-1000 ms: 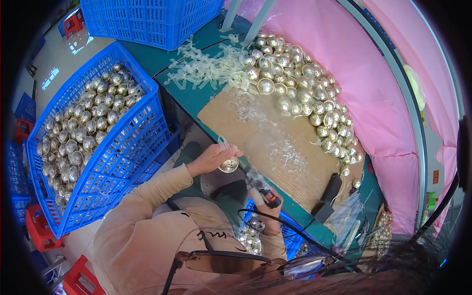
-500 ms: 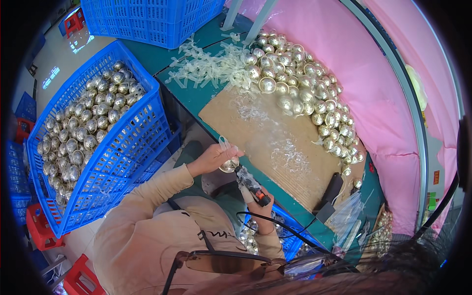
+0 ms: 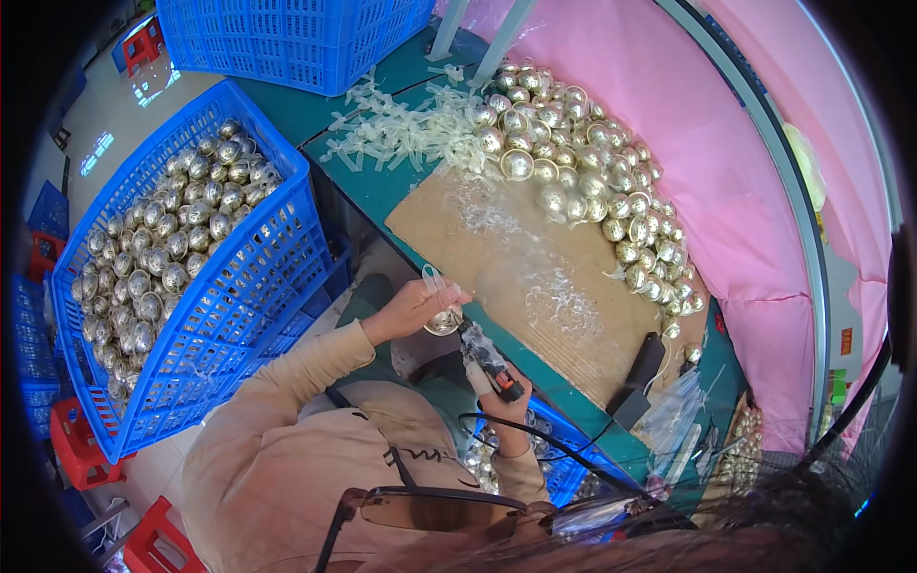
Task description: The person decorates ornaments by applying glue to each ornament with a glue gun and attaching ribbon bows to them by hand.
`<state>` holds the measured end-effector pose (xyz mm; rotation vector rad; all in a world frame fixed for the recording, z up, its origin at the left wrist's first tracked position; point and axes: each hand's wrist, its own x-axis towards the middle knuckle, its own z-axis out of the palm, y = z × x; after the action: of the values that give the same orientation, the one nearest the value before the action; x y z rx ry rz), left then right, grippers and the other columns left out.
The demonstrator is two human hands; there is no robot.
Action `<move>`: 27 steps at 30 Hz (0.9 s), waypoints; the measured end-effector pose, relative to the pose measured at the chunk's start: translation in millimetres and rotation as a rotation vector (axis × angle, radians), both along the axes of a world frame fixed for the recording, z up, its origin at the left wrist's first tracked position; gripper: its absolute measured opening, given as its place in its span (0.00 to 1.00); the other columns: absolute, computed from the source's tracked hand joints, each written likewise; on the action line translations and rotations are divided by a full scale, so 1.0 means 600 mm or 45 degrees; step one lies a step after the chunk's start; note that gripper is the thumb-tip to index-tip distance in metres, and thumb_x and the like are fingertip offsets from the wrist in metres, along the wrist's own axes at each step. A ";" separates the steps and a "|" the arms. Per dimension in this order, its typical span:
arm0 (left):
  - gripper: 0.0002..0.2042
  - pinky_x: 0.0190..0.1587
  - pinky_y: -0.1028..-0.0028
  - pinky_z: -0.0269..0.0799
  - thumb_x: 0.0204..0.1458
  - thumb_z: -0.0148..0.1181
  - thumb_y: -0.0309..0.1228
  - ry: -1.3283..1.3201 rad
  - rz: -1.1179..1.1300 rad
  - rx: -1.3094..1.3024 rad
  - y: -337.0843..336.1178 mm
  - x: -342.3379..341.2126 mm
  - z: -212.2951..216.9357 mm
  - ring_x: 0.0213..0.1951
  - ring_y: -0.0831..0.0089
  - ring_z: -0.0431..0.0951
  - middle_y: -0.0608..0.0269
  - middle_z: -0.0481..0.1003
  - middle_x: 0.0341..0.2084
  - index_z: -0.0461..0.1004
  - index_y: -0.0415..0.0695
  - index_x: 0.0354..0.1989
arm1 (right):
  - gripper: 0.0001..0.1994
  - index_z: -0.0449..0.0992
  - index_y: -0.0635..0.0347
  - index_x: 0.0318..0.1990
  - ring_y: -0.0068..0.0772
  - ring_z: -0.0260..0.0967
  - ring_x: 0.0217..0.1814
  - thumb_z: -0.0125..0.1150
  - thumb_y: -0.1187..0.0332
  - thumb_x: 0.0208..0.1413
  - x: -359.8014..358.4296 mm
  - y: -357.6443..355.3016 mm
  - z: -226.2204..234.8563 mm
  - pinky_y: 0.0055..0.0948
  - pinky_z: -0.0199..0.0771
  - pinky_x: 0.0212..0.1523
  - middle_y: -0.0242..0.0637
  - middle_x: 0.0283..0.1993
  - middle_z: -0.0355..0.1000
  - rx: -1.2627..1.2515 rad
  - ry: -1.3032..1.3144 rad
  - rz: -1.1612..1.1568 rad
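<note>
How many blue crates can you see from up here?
2 for certain: one blue crate full of metal balls on the person's left, another crate at the top edge. Blue shapes at the far left may be more.

I am seeing bright blue lattice walls on the crate (image 3: 205, 315) at the left of the frame, filled with shiny pale-gold bells (image 3: 162, 258). A second blue crate (image 3: 306, 38) is showing at the top. The tabletop (image 3: 373, 186) is showing teal green, with a tan cardboard sheet (image 3: 535, 277) on it. Whitish translucent strips (image 3: 406, 129) are lying at the upper centre, beside more gold bells (image 3: 583, 181). A pink sheet (image 3: 688, 143) is covering the right side. My sleeves (image 3: 287, 382) are showing beige, and red stools (image 3: 76, 449) are sitting at the lower left.
</note>
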<state>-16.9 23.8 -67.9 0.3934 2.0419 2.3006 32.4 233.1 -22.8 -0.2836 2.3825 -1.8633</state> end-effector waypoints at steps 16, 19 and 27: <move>0.17 0.43 0.77 0.67 0.61 0.43 0.38 0.059 0.026 0.030 0.001 0.005 -0.011 0.38 0.77 0.72 0.63 0.73 0.33 0.73 0.35 0.39 | 0.09 0.76 0.65 0.35 0.11 0.60 0.28 0.65 0.72 0.47 0.017 0.001 -0.014 0.14 0.61 0.28 0.24 0.28 0.70 -0.172 -0.210 -0.035; 0.17 0.43 0.77 0.67 0.61 0.43 0.38 0.024 0.036 0.038 -0.001 0.006 -0.006 0.38 0.78 0.72 0.64 0.73 0.33 0.73 0.35 0.39 | 0.09 0.76 0.65 0.35 0.11 0.60 0.28 0.65 0.73 0.46 0.012 0.003 0.003 0.14 0.61 0.28 0.24 0.28 0.71 0.063 0.116 0.020; 0.17 0.43 0.77 0.67 0.61 0.42 0.38 0.022 0.023 0.017 -0.003 0.008 -0.010 0.38 0.77 0.72 0.64 0.72 0.33 0.72 0.35 0.40 | 0.09 0.77 0.65 0.33 0.11 0.60 0.25 0.66 0.72 0.45 0.022 0.002 -0.032 0.15 0.61 0.25 0.25 0.25 0.71 -0.113 -0.084 -0.118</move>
<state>-12.0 22.1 -73.8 0.3986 2.0474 2.3310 45.7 234.4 -42.1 -0.1181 2.3112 -1.9892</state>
